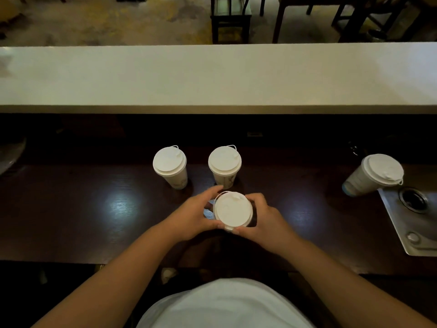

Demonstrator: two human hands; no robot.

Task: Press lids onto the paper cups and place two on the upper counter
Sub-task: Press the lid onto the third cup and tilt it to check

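I have both hands on the nearest paper cup (233, 209), which stands upright on the dark wooden table (94, 209) right in front of me. My left hand (192, 215) curls around its left side and my right hand (266, 217) around its right side, the fingers (214, 190) of both closed against the rim of the white lid (233, 208) that sits on top of it. My thumbs meet at the near edge of the lid, the other fingertips reach round the far edge. Whether the lid is fully seated I cannot tell.

Just behind this cup stand two more lidded cups, side by side and a little apart: the left cup (170, 166) and the middle cup (224, 165), both upright, the middle one close to my left fingertips. Well off to the right a fourth lidded cup (374, 175) appears strongly tilted, beside the corner of a metal sink (399, 223) set into the table.

Beyond the table runs the upper counter (212, 76), a long pale surface, with no cup on it.
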